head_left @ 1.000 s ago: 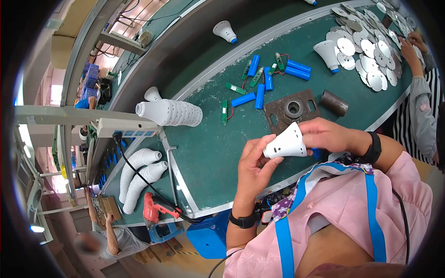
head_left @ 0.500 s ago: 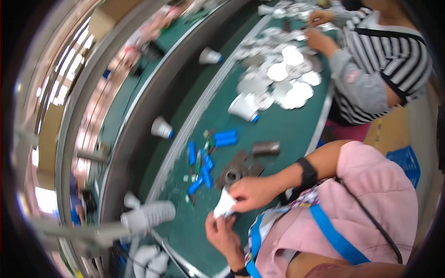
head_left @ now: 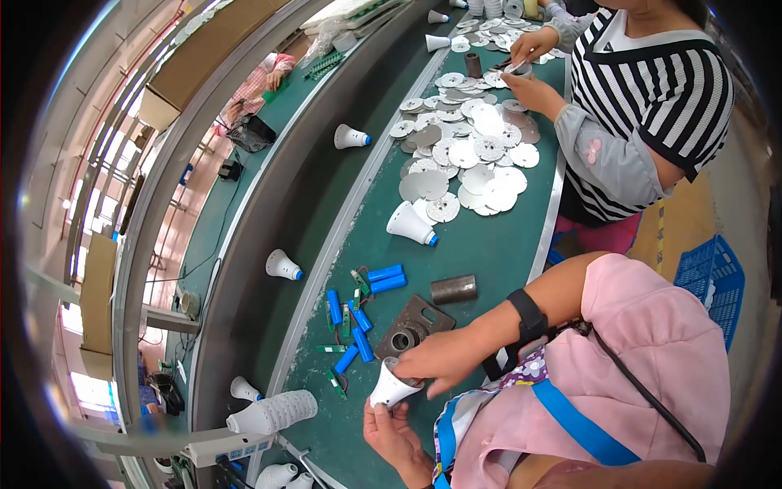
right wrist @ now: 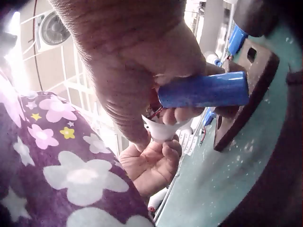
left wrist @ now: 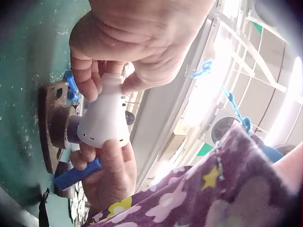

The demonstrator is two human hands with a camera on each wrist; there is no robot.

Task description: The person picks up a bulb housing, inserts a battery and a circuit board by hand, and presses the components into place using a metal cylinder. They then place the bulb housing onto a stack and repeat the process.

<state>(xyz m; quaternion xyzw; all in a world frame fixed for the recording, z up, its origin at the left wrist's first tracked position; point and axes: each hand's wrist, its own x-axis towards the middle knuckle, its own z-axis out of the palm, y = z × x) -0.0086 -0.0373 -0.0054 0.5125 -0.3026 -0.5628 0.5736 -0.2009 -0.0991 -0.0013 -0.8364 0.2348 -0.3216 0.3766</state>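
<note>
- Bulb shell [head_left: 393,389]: just one, white plastic, held up between both hands over the near edge of the green table [head_left: 489,244].
- Left hand [head_left: 391,436]: thumb and fingers are curled, pinching the shell's narrow neck.
- Right hand [head_left: 440,359]: fingers are curled round the wide end, and it's also clutching one blue battery [right wrist: 203,90].
- Right behind the hands: one rusty metal block [head_left: 415,322] and one metal cylinder [head_left: 453,288].
- Loose batteries [head_left: 334,307]: I count six, lying left of the block.
</note>
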